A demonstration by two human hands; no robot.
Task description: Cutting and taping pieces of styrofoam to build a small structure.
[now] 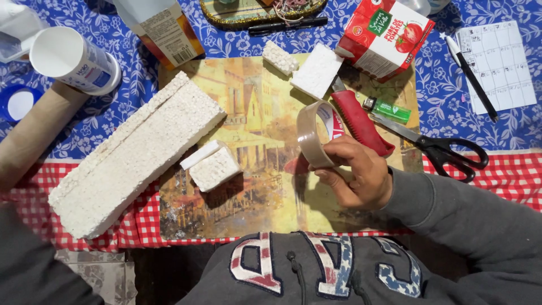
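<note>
Above the picture placemat (259,107), a roll of clear tape (314,134) is gripped upright by the right hand (355,172), near a red-handled cutter (359,121). The left hand is out of view.

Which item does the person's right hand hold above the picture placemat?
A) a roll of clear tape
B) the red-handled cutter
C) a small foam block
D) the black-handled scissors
A: the right hand grips the roll of clear tape upright, while the scissors, cutter and small foam block lie untouched.
</note>
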